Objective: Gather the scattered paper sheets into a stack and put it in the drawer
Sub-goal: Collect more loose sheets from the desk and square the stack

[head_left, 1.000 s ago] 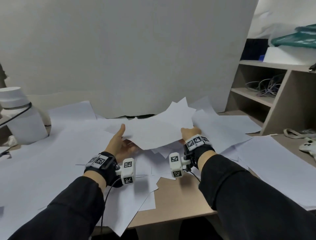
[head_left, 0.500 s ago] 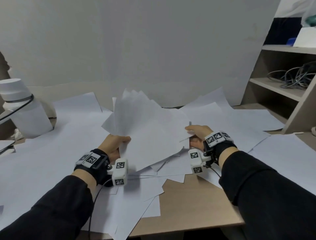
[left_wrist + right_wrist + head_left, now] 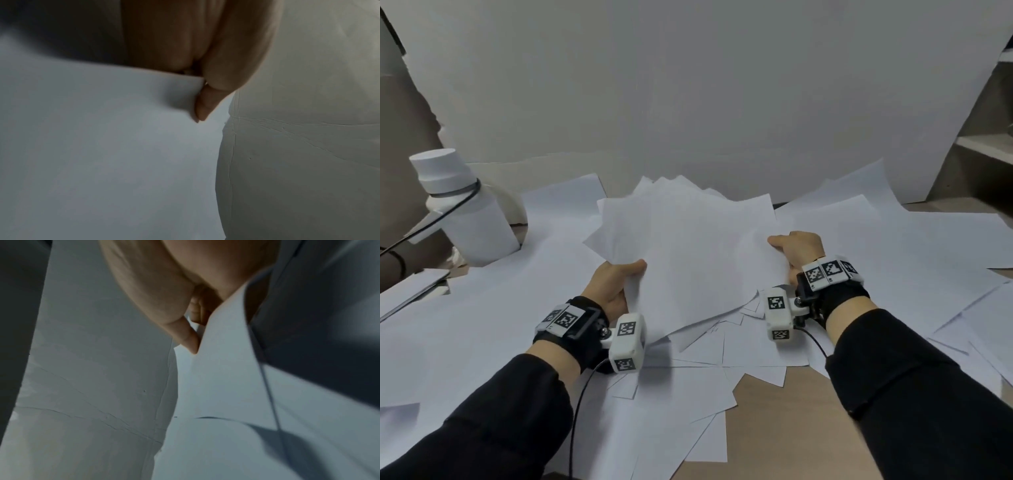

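A loose bundle of white paper sheets (image 3: 688,260) is held up, tilted, over the desk, its corners fanned out at the top. My left hand (image 3: 616,284) grips its left edge, thumb on the near face; in the left wrist view the thumb (image 3: 202,104) presses on the paper (image 3: 102,146). My right hand (image 3: 796,248) pinches the right edge, and the right wrist view shows its thumb (image 3: 189,337) against the sheet (image 3: 226,369). More white sheets (image 3: 722,359) lie scattered flat over the desk under and around the bundle. No drawer is in view.
A white bottle (image 3: 462,219) with a dark cable round it stands at the back left. A large white board (image 3: 688,85) closes off the back. A wooden shelf unit (image 3: 983,157) stands at the right. Bare brown desk (image 3: 774,428) shows near the front edge.
The bundle has risen from lying low over the desk to a steeper tilt. My left hand went from open under the sheets to gripping their edge. The view has turned left.
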A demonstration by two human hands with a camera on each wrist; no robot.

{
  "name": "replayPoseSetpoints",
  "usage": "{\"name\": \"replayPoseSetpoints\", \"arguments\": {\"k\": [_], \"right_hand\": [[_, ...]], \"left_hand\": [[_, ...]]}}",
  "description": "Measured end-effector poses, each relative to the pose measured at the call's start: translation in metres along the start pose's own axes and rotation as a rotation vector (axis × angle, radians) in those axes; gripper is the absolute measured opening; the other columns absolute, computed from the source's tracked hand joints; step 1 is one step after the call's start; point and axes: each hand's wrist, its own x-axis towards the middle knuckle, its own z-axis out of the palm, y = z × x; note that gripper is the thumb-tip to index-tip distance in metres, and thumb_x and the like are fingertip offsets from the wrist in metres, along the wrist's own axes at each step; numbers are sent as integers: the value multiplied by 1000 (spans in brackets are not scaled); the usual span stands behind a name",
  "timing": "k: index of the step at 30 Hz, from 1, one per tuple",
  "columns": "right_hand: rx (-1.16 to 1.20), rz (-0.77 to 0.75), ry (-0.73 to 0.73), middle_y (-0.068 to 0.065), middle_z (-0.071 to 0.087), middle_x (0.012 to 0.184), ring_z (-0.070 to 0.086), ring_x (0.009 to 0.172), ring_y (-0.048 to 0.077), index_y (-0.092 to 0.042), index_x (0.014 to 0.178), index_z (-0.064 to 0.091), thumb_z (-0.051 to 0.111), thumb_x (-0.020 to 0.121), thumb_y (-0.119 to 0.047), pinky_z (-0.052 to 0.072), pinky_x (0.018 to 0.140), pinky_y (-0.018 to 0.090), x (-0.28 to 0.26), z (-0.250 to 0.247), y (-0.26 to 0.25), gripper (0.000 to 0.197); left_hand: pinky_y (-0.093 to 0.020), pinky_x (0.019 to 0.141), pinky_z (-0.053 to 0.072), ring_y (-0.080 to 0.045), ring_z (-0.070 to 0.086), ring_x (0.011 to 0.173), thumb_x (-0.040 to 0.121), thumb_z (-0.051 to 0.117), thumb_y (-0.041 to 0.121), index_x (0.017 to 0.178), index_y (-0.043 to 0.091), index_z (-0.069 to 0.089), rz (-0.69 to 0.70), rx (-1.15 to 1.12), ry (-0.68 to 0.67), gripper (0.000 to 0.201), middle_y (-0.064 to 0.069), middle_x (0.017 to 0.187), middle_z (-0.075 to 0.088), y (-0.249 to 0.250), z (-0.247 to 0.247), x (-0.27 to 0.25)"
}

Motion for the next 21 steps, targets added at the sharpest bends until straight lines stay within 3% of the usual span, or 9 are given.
{"name": "replayPoseSetpoints", "arguments": {"k": [2, 4, 6, 8, 10, 11, 14, 18, 21], "right_hand": [[67, 0, -19, 39, 60, 91, 48, 75, 20, 6, 74, 56, 73, 57, -16, 41, 68, 35, 24, 1, 17, 32], [159, 57, -62, 36, 65, 96, 55, 73, 22, -3, 80, 60, 74, 53, -17, 47, 69, 36, 6, -3, 13, 34], [239, 122, -151, 24, 69, 88, 65, 73, 28, 1, 84, 62, 75, 70, -10, 56, 73, 42, -16, -6, 7, 22], [259, 170, -216, 24, 69, 100, 69, 84, 37, 7, 96, 64, 68, 84, -2, 56, 84, 55, -29, -10, 2, 15], [230, 167, -252, 26, 69, 104, 70, 93, 40, 10, 103, 63, 64, 88, 2, 55, 86, 59, -33, -15, -2, 18], [189, 156, -258, 25, 71, 99, 71, 91, 39, 12, 103, 63, 63, 89, 2, 57, 83, 56, -35, -16, -5, 17], [-132, 111, -242, 12, 65, 66, 67, 55, 24, 6, 85, 64, 68, 87, -4, 63, 66, 40, -37, -15, -13, 11], [-235, 0, -99, 19, 64, 81, 62, 42, 18, 10, 96, 66, 66, 88, 0, 53, 40, 23, -40, -16, -13, 14], [-36, -11, -24, 23, 65, 83, 62, 38, 13, 12, 92, 62, 62, 91, 3, 50, 36, 21, -41, -23, -13, 8]], "left_hand": [[-32, 50, 58, -23, 75, 65, 98, 54, -5, 127, 2, 57, -22, 17, 29, 30, -14, 94, 73, -1, 0, 3], [-34, 52, 59, -24, 75, 66, 97, 57, -5, 125, 2, 59, -39, 48, 45, 30, -12, 87, 76, -2, -5, 6], [-35, 55, 60, -24, 75, 69, 96, 57, -6, 125, 4, 60, -33, 78, 42, 31, -11, 87, 77, 0, -12, 9], [-35, 58, 60, -24, 75, 73, 96, 57, -5, 126, 5, 59, -6, 96, 39, 32, -11, 91, 76, 4, -16, 9], [-34, 58, 60, -24, 76, 74, 97, 57, -4, 129, 5, 59, 10, 85, 51, 33, -11, 96, 76, 6, -18, 11], [-34, 58, 60, -24, 76, 75, 97, 57, -3, 130, 6, 58, 9, 69, 59, 34, -13, 100, 75, 6, -18, 11], [-37, 58, 60, -27, 76, 78, 97, 57, -1, 136, 4, 55, -28, 42, 85, 39, -17, 111, 73, 4, -15, 15], [-39, 52, 59, -29, 75, 68, 98, 59, 4, 126, -4, 58, -149, 69, 142, 29, -17, 92, 76, 2, -9, 18], [-49, 65, 58, -36, 74, 88, 99, 59, 9, 127, -3, 59, -249, 79, 141, 31, -20, 109, 74, 3, -5, 15]]}}
